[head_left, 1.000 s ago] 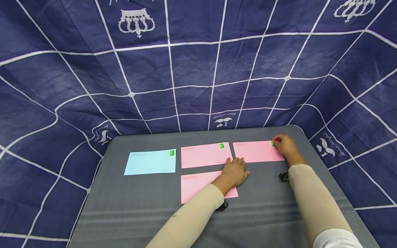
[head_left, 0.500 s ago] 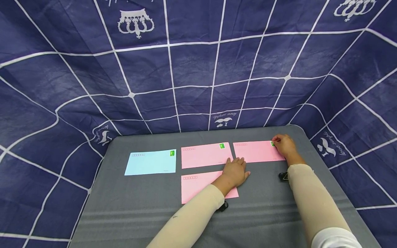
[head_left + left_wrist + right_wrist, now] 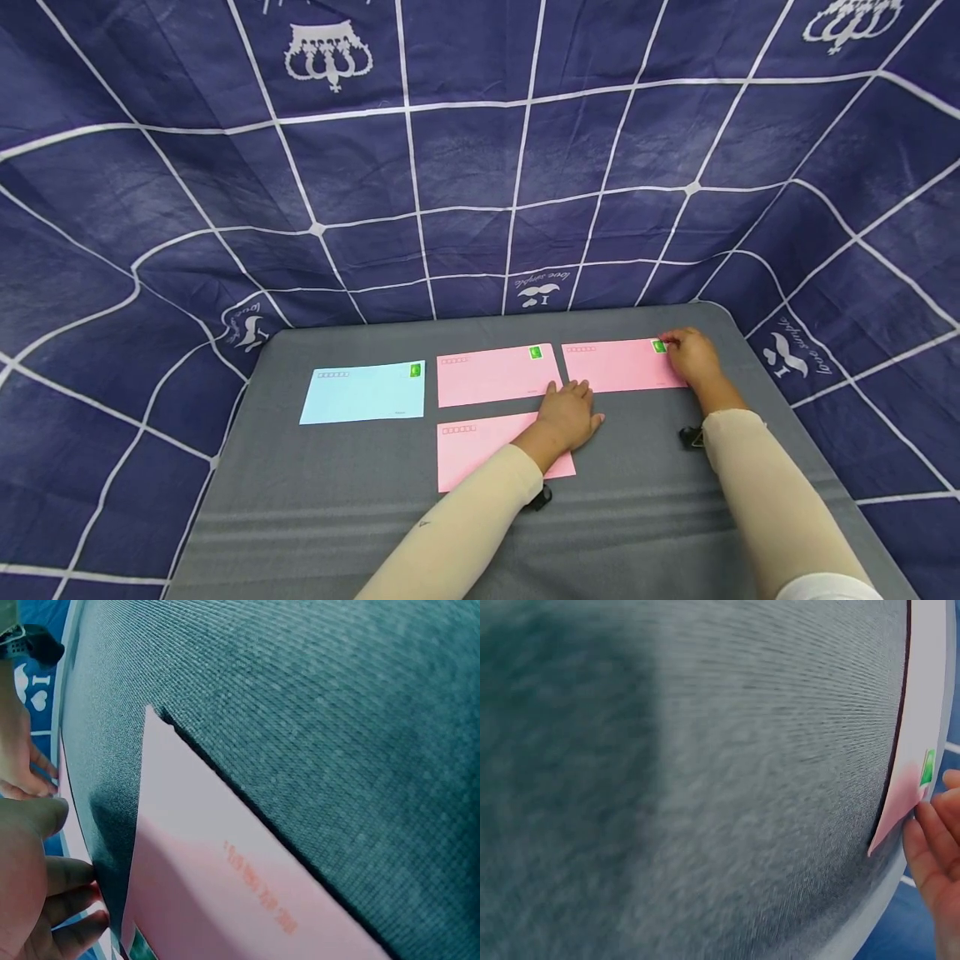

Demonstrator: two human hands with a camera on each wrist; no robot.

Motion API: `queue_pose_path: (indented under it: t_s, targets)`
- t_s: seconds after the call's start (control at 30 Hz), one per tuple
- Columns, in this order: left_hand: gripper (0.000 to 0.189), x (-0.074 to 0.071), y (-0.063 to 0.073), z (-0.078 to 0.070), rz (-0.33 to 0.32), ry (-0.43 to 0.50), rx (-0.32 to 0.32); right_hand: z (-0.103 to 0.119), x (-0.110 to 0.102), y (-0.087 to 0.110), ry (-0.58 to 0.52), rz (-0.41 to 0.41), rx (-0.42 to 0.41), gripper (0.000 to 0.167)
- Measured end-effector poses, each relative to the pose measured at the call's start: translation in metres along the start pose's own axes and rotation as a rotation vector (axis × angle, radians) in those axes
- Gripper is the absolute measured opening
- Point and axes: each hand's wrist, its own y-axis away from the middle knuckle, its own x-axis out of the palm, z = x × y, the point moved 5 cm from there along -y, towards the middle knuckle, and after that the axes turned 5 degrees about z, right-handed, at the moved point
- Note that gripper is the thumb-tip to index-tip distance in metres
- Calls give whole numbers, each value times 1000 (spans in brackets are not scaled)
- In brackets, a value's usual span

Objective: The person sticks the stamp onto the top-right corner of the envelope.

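At the right, a pink envelope [image 3: 618, 368] lies flat with a green stamp [image 3: 659, 346] in its upper right corner. My right hand [image 3: 693, 358] is at that corner, fingertips touching the envelope's edge beside the stamp, thumb and index close together in the right wrist view. My left hand [image 3: 568, 414] rests palm down with fingers extended, over the upper right part of the lower pink envelope [image 3: 472, 446]. Its fingertips meet the lower right corner of the middle pink envelope [image 3: 495, 379]. The left hand and forearm hide much of the lower envelope.
A light blue envelope [image 3: 363, 396] with a green stamp [image 3: 416, 371] lies at the left. Another stamp [image 3: 536, 352] marks the middle pink envelope. Grey cloth covers the table [image 3: 315, 500], and a dark blue curtain [image 3: 465, 167] with white lines encloses its back and sides.
My right fingers have shifted slightly right, off the stamp, which now shows fully on the right pink envelope. The left hand has stayed in place.
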Motion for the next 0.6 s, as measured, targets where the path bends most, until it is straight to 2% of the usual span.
queue_pose_path:
  t_s: [0.2,0.33,0.6]
  targets:
    - [59,-1,0,0,3,-10,-7,11,1,6,71,30,-104,35]
    - [59,0,0,0,6,-3,-7,14,4,9,91,20,-152,33]
    - [59,0,0,0,8,4,-9,17,9,14,136,-8,-199,31]
